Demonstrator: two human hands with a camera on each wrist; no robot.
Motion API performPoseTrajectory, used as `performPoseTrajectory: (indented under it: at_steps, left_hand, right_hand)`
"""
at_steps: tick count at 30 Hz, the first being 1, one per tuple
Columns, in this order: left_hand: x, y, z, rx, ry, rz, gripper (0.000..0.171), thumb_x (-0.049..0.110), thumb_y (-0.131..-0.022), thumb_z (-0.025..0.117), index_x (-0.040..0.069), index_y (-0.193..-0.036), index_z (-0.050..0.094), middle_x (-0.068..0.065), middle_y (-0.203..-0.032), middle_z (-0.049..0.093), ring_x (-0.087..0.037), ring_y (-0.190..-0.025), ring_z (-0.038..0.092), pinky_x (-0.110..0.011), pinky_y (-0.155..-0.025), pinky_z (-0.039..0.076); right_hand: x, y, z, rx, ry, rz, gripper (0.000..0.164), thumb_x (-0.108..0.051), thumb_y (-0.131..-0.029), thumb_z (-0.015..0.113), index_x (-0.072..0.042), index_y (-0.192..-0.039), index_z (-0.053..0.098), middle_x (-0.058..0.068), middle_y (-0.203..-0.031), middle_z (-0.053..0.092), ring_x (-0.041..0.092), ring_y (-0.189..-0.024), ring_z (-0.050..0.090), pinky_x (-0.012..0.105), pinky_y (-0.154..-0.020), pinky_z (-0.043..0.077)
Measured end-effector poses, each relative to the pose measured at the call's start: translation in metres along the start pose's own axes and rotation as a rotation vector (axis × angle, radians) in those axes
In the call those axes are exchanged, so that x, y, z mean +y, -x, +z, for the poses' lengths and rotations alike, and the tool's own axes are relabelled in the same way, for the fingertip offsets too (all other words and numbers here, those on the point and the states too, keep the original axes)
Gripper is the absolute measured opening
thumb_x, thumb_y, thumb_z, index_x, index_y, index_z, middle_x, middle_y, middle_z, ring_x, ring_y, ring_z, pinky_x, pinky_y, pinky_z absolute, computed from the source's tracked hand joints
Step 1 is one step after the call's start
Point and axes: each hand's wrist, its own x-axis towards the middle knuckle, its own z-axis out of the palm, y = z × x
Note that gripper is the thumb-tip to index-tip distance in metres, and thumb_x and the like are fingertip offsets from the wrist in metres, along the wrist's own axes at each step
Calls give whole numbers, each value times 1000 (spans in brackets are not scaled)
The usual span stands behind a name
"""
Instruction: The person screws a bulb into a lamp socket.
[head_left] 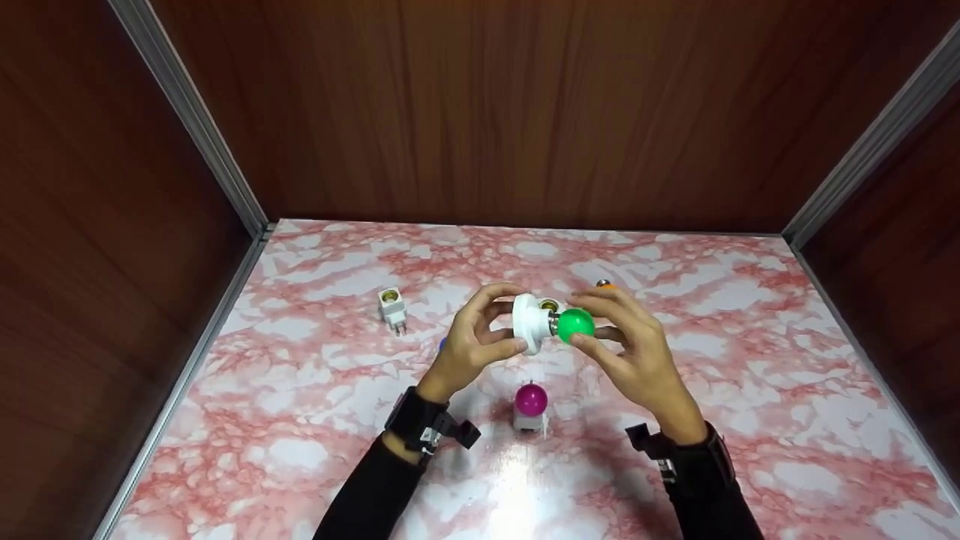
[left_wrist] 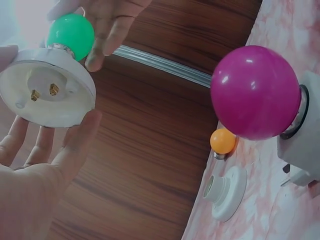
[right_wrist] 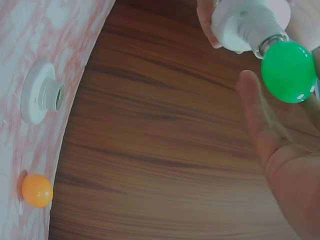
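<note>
Near the centre of the head view, a white lamp holder point(head_left: 529, 324) is held above the marbled table point(head_left: 300, 450) by the left hand point(head_left: 472, 337), with thumb and fingers curved round the rim of its base. By this rim grip, the socket mouth is left free and turned towards the right of the frame. At that mouth a green bulb point(head_left: 576, 325) is held by the right hand point(head_left: 634, 352), flanked by thumb and curved fingers; alignment of its metal cap point(head_left: 554, 323) with the socket is inferred as the reason. At lower centre, a magenta bulb point(head_left: 531, 400) is seated in a white adapter point(head_left: 528, 422).

Left wrist view: the holder's hollow underside is exposed at upper left, two brass terminals point(left_wrist: 53, 90) being noted inside. An orange bulb point(left_wrist: 223, 141) and a second white holder point(left_wrist: 230, 194) are found on the table at right.

Right wrist view: the green bulb is located at upper right, round, glossy and evenly coloured. Part of the cap is exposed, so full seating is doubted. One right-hand finger is held apart from the globe; contact of the others cannot be told, as they are largely cut off.
</note>
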Motion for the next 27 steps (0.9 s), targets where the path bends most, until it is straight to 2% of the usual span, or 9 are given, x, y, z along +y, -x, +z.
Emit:
performPoseTrajectory:
  at_steps: [6, 13, 17, 21, 27]
  left_hand:
    - [2, -1, 1, -2, -9, -4, 69, 12, -91, 79, -4, -149, 45, -15, -145, 53, -20, -129, 60, -35, -100, 63]
    - [3, -1, 1, -2, -9, -6, 68, 10, -91, 78, -4, -149, 45, -15, -145, 52, -20, -128, 60, -33, -99, 63]
    - [2, 0, 1, -7, -9, -9, 67, 10, -90, 78, -2, -148, 47, -12, -145, 53, -21, -129, 60, -33, -100, 63]
    - [2, 0, 2, -9, -2, -8, 68, 11, -90, 80, -1, -148, 47, -8, -143, 55, -21, -130, 61, -34, -100, 64]
    - [3, 1, 2, -14, -8, 24, 69, 11, -89, 83, -1, -147, 48, -8, -143, 56, -21, -132, 60, -39, -105, 63]
  right_hand:
    - [0, 0, 1, 19, -20, -88, 29, 13, -90, 74, 1, -116, 74, 26, -132, 63, 0, -114, 70, 19, -86, 65]
    - [2, 1, -3, -23, -26, -92, 47, 15, -79, 84, -2, -122, 74, 25, -136, 62, 11, -121, 71, 22, -96, 64]
    - [2, 1, -3, -30, 7, -97, 47, 17, -80, 82, -4, -121, 74, 24, -134, 63, 10, -123, 70, 22, -97, 63]
    - [1, 0, -4, -32, -6, -108, 45, 19, -80, 81, -3, -119, 74, 24, -131, 63, 7, -125, 68, 24, -97, 63]
    - [0, 0, -4, -39, -13, -95, 48, 18, -80, 82, -2, -123, 73, 21, -128, 64, 11, -121, 69, 22, -94, 64]
